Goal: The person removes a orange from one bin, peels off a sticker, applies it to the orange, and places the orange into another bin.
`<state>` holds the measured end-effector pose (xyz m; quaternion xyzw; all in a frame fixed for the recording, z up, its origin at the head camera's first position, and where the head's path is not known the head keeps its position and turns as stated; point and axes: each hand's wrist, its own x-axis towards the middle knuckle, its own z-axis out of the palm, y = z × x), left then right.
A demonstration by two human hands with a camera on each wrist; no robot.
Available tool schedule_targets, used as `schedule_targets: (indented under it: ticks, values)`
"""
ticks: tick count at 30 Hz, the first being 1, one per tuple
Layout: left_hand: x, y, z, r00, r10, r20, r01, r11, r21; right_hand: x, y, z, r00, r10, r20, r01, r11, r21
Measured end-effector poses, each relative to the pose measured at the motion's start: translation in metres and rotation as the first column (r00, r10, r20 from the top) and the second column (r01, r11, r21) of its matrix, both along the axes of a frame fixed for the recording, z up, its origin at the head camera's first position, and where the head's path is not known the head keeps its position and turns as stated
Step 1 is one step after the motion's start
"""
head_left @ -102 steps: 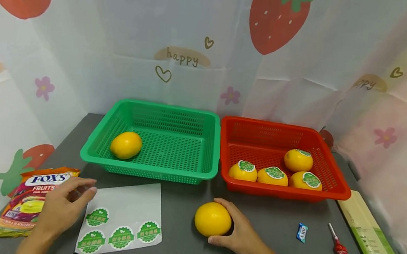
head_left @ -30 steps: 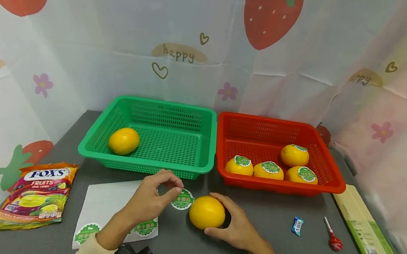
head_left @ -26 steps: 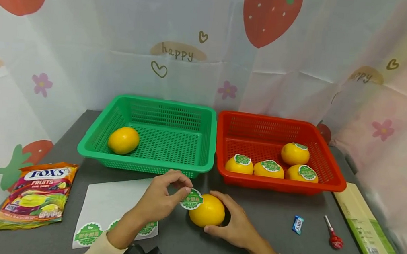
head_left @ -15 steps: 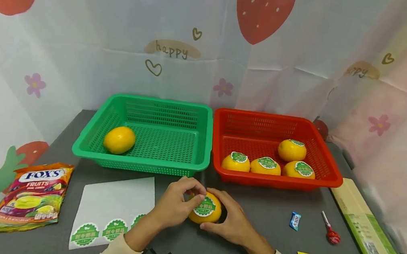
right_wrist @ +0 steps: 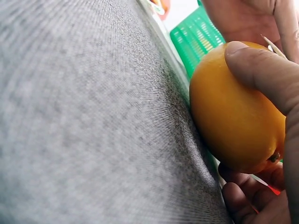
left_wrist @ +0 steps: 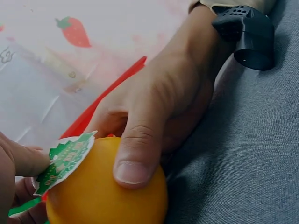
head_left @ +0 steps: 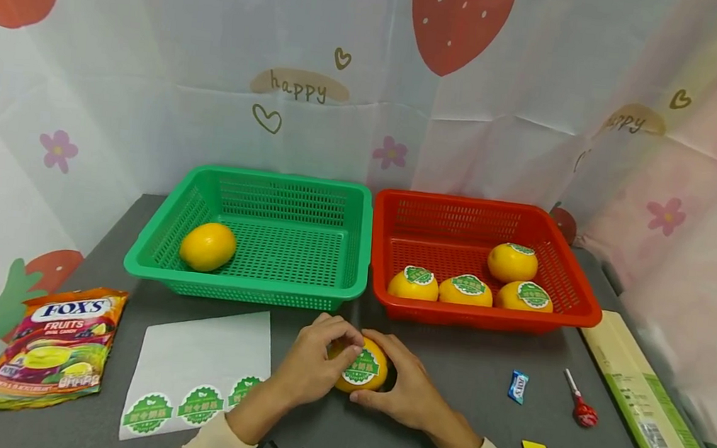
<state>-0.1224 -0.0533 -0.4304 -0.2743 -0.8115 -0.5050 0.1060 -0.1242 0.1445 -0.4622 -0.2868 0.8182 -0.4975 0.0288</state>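
My right hand [head_left: 411, 389] grips a yellow-orange, oval orange [right_wrist: 231, 109] from its right side on the table, thumb in front and fingers behind. A round green-and-white sticker [head_left: 362, 368] is between my left hand [head_left: 314, 362] and the fruit's front. In the left wrist view, left thumb and fingers pinch one side of the sticker while its other edge meets the peel and stands slightly lifted. The right wrist view shows the fruit's stem end low down. To the left lies a white backing sheet [head_left: 203, 346] with several more stickers along its lower edge.
A green basket [head_left: 244, 286] holding one plain orange [head_left: 208, 247] stands behind. Beside it is a red basket [head_left: 484, 318] with several stickered oranges. A candy bag [head_left: 53, 350] lies left; small sweets, a lollipop [head_left: 584, 411] and a long pale package [head_left: 650, 406] lie right.
My left hand went from beside the candy bag to the backing sheet's area, then right with a sticker, which now overlaps the orange's front. The right hand keeps its hold on the orange.
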Motion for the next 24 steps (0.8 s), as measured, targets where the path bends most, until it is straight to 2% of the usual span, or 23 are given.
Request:
schedule_targets:
  ticks: [2, 6, 18, 24]
  values:
    - [0.000, 0.001, -0.002, 1.000, 0.008, -0.009, -0.008, 1.000, 0.009, -0.003, 0.001, -0.007, 1.000, -0.001, 0.010, 0.001, 1.000, 0.000]
    - [0.000, 0.002, -0.004, 1.000, 0.025, -0.013, -0.025, 0.999, 0.027, -0.005, 0.003, -0.011, 1.000, 0.006, 0.012, -0.006, 1.000, -0.005]
    - [0.000, 0.004, -0.006, 0.997, 0.065, -0.039, -0.063, 0.997, 0.054, -0.005, 0.004, -0.010, 1.000, 0.009, 0.001, -0.009, 1.000, 0.001]
    - [-0.001, 0.006, -0.011, 0.993, 0.090, -0.072, -0.087, 0.995, 0.052, -0.004, 0.004, -0.010, 1.000, 0.018, -0.001, -0.018, 1.000, 0.002]
